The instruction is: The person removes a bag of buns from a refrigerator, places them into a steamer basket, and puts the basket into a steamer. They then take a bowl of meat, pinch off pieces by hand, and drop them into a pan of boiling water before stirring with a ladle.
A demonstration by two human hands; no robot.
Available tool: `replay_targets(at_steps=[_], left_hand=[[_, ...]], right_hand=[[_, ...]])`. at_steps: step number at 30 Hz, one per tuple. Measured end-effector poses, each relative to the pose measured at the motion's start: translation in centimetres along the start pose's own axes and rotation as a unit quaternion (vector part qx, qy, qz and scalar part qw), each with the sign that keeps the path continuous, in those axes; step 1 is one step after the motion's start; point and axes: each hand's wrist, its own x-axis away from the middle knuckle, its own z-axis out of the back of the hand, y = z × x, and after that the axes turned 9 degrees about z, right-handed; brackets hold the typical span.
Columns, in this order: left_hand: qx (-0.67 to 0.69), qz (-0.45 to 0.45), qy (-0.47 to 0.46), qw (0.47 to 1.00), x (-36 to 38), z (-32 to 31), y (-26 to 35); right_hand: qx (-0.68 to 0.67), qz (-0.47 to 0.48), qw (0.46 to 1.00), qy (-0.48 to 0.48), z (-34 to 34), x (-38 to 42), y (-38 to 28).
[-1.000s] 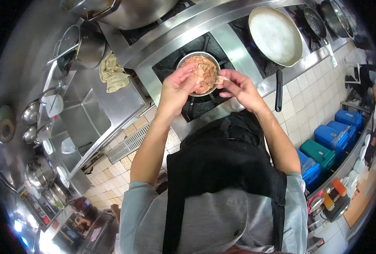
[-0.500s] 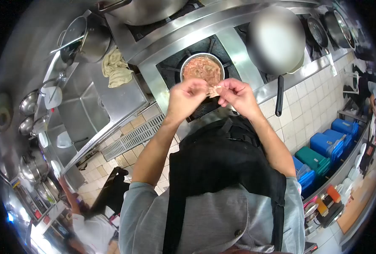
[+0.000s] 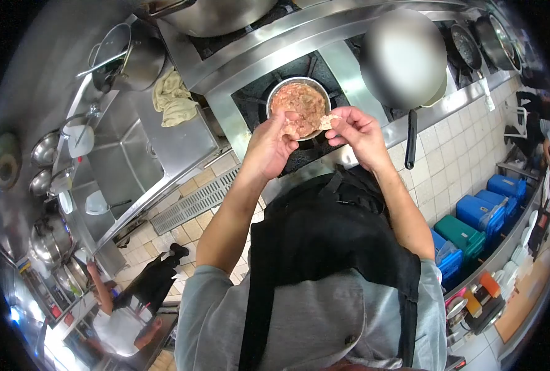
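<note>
A round metal pan (image 3: 317, 85) stands on the stove burner, filled with a pinkish, chunky food mixture (image 3: 298, 102). Over its right front rim, my right hand (image 3: 361, 137) pinches a small pale, flaky piece of food (image 3: 328, 122) between thumb and fingers. My left hand (image 3: 271, 146) hangs over the left front rim, fingers curled with the tips close together. Whatever lies in those left fingertips blends with the pinkish food behind, and I cannot tell what it is.
Right of the burner, a large pan (image 3: 405, 59) has its black handle (image 3: 410, 139) pointing toward me. A crumpled cloth (image 3: 173, 99) lies left, beside the steel sink (image 3: 123, 157). Lidded bins (image 3: 460, 235) line the right. A co-worker (image 3: 123, 324) stands at lower left.
My hands have moved apart from the pale piece both were fingering; a piece stays in the right fingers. The left hand has turned over the pan. The co-worker at lower left has shifted.
</note>
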Motion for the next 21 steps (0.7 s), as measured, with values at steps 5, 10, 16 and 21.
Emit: replay_targets(at_steps=[5,10,16,21], left_hand=[[-0.221,-0.095,0.045,0.970,0.3,-2.9,-1.5],[-0.486,-0.235,0.092,0.836,-0.1,-2.7,-2.0],[-0.089,-0.093,0.125,0.984,-1.1,1.8,2.2],[0.026,-0.089,0.124,0.988,-0.2,-1.2,2.1]], right_hand=[[0.012,0.013,0.999,-0.031,-1.3,0.3,-0.3],[0.021,0.013,0.998,-0.053,-0.7,0.5,0.5],[-0.027,0.039,0.999,-0.014,0.8,1.5,-1.2],[-0.028,-0.008,1.000,0.010,1.2,2.3,0.2]])
